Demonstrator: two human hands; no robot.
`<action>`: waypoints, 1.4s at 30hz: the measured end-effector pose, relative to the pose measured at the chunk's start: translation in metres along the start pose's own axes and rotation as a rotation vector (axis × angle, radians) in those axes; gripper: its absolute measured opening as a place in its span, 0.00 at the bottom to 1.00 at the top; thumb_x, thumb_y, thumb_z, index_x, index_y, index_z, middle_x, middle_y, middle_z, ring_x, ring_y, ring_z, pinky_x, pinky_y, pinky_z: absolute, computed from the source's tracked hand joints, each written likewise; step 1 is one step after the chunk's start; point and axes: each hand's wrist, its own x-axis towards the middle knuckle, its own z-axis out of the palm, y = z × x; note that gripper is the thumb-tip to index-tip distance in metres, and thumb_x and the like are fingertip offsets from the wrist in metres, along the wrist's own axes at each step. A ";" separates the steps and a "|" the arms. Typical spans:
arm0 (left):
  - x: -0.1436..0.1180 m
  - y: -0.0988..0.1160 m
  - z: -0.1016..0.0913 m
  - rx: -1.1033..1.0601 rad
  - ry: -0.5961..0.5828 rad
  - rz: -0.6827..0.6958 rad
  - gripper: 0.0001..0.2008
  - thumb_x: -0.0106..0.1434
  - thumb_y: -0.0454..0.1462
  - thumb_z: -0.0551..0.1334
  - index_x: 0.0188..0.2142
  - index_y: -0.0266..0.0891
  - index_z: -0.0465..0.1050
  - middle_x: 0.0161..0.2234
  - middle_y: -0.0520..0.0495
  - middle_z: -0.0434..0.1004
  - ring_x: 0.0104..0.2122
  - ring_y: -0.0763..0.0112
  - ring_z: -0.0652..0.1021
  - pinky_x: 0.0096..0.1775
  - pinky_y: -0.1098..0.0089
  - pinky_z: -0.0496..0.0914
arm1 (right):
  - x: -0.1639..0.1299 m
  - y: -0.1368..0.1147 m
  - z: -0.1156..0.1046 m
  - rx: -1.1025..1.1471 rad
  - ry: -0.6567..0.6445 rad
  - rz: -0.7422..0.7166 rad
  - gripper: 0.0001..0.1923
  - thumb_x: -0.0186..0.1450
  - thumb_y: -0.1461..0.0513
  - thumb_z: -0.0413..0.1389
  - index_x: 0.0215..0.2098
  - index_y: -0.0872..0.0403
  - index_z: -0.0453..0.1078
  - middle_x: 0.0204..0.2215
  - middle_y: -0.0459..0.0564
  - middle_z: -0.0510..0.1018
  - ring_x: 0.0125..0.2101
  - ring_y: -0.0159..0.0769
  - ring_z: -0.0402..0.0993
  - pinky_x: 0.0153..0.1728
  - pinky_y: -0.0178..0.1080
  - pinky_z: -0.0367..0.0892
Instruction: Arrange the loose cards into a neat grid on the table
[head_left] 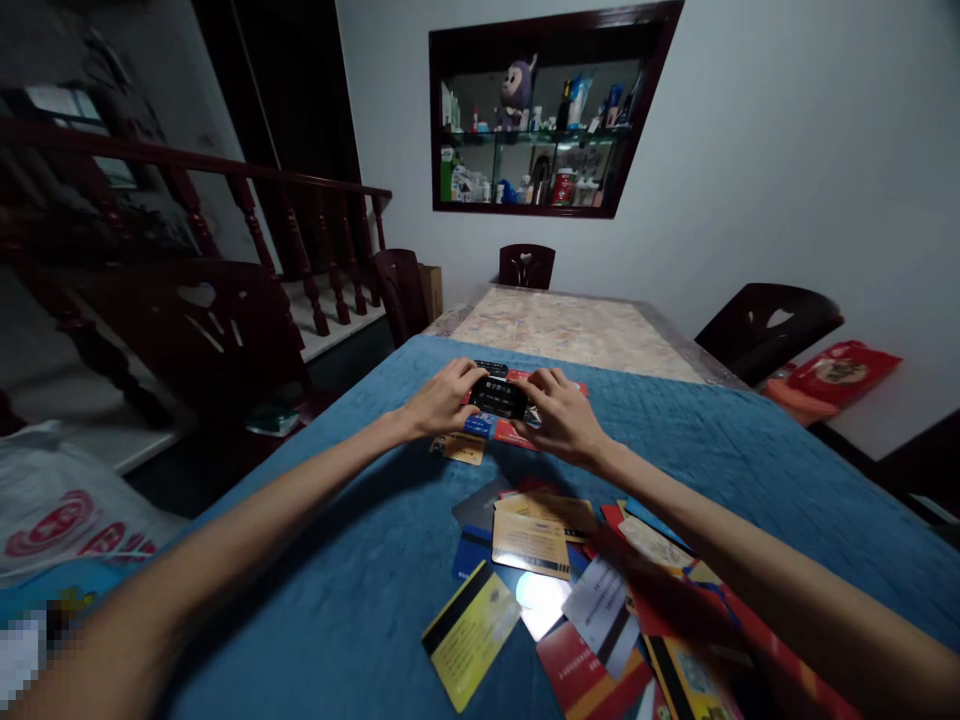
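A black card (498, 398) with pale printed characters is held up between both hands over the far part of the blue cloth. My left hand (444, 400) pinches its left end, and my right hand (561, 412) grips its right end. Just beyond it lies another dark card (491, 368), partly covered by my fingers. Below the held card, a blue card (478, 422), a red card (511, 434) and a gold card (463, 448) lie on the cloth, some of them partly hidden by my hands.
Nearer me is a loose heap of cards, with a yellow card (472, 636) and a cream card (531, 544) on it. The blue cloth (352, 590) covers the near table. Chairs (769, 335) stand around it. A red bag (846, 374) is at the right, a white plastic bag (67, 500) at the left.
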 end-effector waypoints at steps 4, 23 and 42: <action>0.018 -0.018 0.008 0.026 -0.007 0.033 0.21 0.57 0.31 0.61 0.51 0.35 0.66 0.49 0.39 0.67 0.49 0.56 0.70 0.53 0.57 0.69 | 0.012 0.019 0.007 0.044 -0.042 0.009 0.25 0.63 0.57 0.56 0.56 0.57 0.67 0.43 0.59 0.71 0.43 0.48 0.63 0.42 0.46 0.64; 0.093 -0.117 0.066 0.009 -0.113 -0.219 0.23 0.52 0.31 0.63 0.50 0.36 0.73 0.47 0.44 0.73 0.47 0.61 0.75 0.52 0.65 0.70 | 0.078 0.091 0.083 0.028 -0.235 0.187 0.21 0.64 0.56 0.57 0.55 0.52 0.73 0.48 0.57 0.75 0.47 0.49 0.64 0.48 0.45 0.61; 0.115 -0.152 0.105 -0.071 -0.273 -0.356 0.25 0.52 0.30 0.58 0.50 0.37 0.77 0.47 0.47 0.81 0.50 0.62 0.77 0.55 0.68 0.68 | 0.095 0.119 0.145 0.050 -0.418 0.370 0.21 0.66 0.57 0.53 0.56 0.48 0.73 0.48 0.54 0.79 0.49 0.45 0.70 0.51 0.42 0.59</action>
